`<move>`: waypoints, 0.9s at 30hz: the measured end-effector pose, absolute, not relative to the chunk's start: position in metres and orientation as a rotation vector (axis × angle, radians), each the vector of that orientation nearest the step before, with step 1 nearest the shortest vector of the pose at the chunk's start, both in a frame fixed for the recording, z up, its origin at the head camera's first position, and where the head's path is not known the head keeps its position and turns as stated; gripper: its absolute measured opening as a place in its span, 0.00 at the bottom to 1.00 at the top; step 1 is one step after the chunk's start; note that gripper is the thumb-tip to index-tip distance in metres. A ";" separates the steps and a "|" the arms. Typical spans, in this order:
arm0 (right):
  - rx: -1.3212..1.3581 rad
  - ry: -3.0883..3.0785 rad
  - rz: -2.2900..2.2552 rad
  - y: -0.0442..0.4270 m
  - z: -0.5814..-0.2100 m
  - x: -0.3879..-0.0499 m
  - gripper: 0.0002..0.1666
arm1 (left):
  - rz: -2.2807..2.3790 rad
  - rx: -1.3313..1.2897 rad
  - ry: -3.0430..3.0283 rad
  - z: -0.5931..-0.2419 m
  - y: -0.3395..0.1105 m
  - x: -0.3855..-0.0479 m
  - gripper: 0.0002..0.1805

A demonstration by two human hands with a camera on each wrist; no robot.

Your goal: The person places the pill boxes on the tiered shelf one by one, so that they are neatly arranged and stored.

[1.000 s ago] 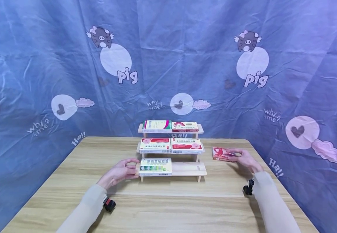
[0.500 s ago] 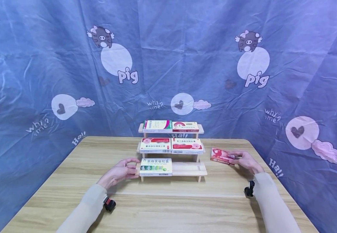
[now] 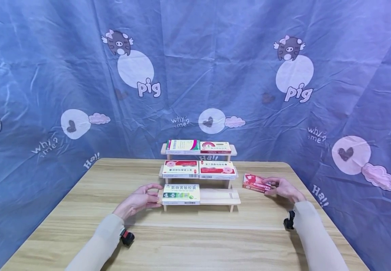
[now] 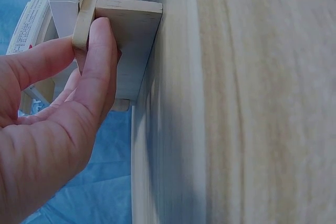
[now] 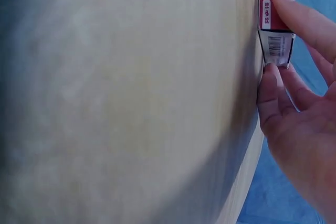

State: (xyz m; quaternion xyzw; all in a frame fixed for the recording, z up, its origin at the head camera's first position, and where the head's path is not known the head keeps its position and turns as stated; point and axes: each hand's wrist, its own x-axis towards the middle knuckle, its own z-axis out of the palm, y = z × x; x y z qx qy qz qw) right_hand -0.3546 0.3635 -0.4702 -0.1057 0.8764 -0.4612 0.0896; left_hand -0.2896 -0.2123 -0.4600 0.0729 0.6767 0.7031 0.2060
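My left hand (image 3: 140, 200) pinches the left end of the front step of a three-tier wooden display shelf (image 3: 220, 196). In the left wrist view its thumb and fingers (image 4: 100, 59) close on the board's end. A white and green medicine box (image 3: 181, 194) lies on that step's left half, beside bare board. At the right, my right hand (image 3: 284, 189) holds the right end of a red medicine box (image 3: 254, 182), which lies flat and angled low over the table. In the right wrist view one digit lies on its red face, with other fingertips at the barcode end (image 5: 275, 46).
Two red and white boxes (image 3: 217, 170) fill the middle step. The top step carries a green-edged box (image 3: 182, 147) and a white and dark red box (image 3: 215, 147). A blue printed curtain (image 3: 195, 75) hangs behind the wooden table (image 3: 202, 244).
The red box has shifted slightly left and turned, its right end now nearer me. My right fingers have moved towards its right end. The left hand and shelf stay put.
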 end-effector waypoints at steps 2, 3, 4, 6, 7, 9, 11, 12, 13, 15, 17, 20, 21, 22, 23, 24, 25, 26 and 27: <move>-0.308 2.599 -1.377 0.364 -0.470 -0.354 0.38 | 1.957 0.206 1.885 -0.460 -0.212 -0.289 0.32; -0.314 2.598 -1.376 0.364 -0.470 -0.354 0.37 | 1.956 0.208 1.883 -0.460 -0.213 -0.289 0.32; -0.316 2.603 -1.373 0.364 -0.470 -0.354 0.37 | 1.955 0.208 1.881 -0.460 -0.213 -0.290 0.33; -0.325 2.621 -1.361 0.364 -0.470 -0.353 0.36 | 1.955 0.213 1.881 -0.461 -0.213 -0.290 0.33; -0.316 2.637 -1.357 0.364 -0.469 -0.353 0.36 | 1.955 0.218 1.881 -0.461 -0.213 -0.290 0.33; -0.324 2.661 -1.342 0.364 -0.468 -0.353 0.36 | 1.959 0.217 1.881 -0.461 -0.213 -0.290 0.32; -0.324 2.682 -1.326 0.364 -0.467 -0.352 0.37 | 1.961 0.218 1.883 -0.461 -0.213 -0.290 0.33; -0.324 2.690 -1.319 0.364 -0.466 -0.351 0.37 | 1.960 0.218 1.883 -0.462 -0.213 -0.290 0.33; -0.324 2.696 -1.316 0.364 -0.465 -0.350 0.37 | 1.957 0.222 1.884 -0.461 -0.213 -0.290 0.33; -0.336 2.692 -1.315 0.365 -0.464 -0.348 0.38 | 1.957 0.212 1.882 -0.461 -0.212 -0.291 0.33; -0.351 2.683 -1.323 0.366 -0.462 -0.345 0.37 | 1.958 0.204 1.883 -0.462 -0.212 -0.291 0.33; -0.393 2.658 -1.340 0.367 -0.461 -0.341 0.37 | 1.962 0.187 1.883 -0.462 -0.212 -0.292 0.33; -0.392 2.643 -1.353 0.367 -0.461 -0.340 0.37 | 1.960 0.187 1.885 -0.462 -0.212 -0.292 0.33; -0.402 2.639 -1.356 0.367 -0.460 -0.339 0.37 | 1.957 0.188 1.890 -0.462 -0.212 -0.292 0.33; -0.410 2.632 -1.365 0.368 -0.460 -0.338 0.37 | 1.955 0.188 1.894 -0.462 -0.212 -0.292 0.33; -0.425 2.627 -1.367 0.368 -0.459 -0.337 0.38 | 1.953 0.185 1.896 -0.462 -0.212 -0.292 0.33; -0.429 2.624 -1.372 0.367 -0.459 -0.337 0.37 | 1.951 0.183 1.898 -0.462 -0.212 -0.292 0.33; -0.443 2.614 -1.381 0.367 -0.458 -0.336 0.37 | 1.950 0.180 1.900 -0.462 -0.212 -0.292 0.33; -0.451 2.600 -1.396 0.366 -0.458 -0.336 0.37 | 1.947 0.179 1.901 -0.462 -0.213 -0.291 0.33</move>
